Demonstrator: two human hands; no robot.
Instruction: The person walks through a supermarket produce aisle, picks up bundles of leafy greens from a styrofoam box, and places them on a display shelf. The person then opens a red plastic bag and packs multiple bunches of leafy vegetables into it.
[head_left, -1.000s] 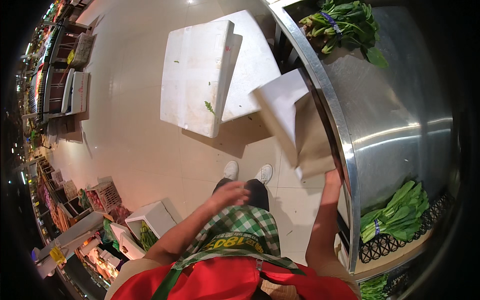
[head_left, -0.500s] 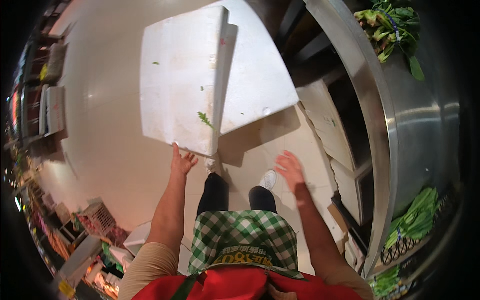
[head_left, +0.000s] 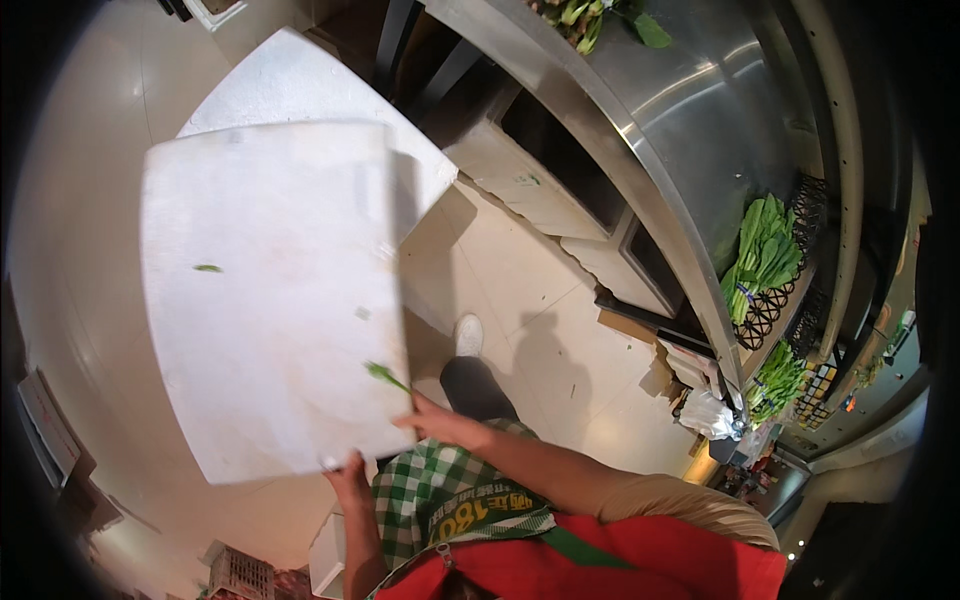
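Observation:
A white foam lid [head_left: 275, 320] with scraps of green leaf on its top is lifted in front of me. My left hand [head_left: 348, 478] is closed on its near edge. At its near right corner, my right hand [head_left: 440, 420] grips the side, close to a leaf scrap [head_left: 384, 375]. Beyond and partly under the lid lies a second white foam piece [head_left: 300, 80]; the held lid hides much of it.
On the right runs a steel counter [head_left: 690, 130] with bunches of leafy greens [head_left: 765, 245]. Foam boxes [head_left: 535, 185] stand beneath it. A plastic crate [head_left: 240, 572] is at the lower left. My white shoe [head_left: 467, 336] rests on the tiled floor [head_left: 520, 275].
Both hands have closed on the upper foam lid and raised it off the other piece toward me. My right hand has come across to its side. The view has turned to the right.

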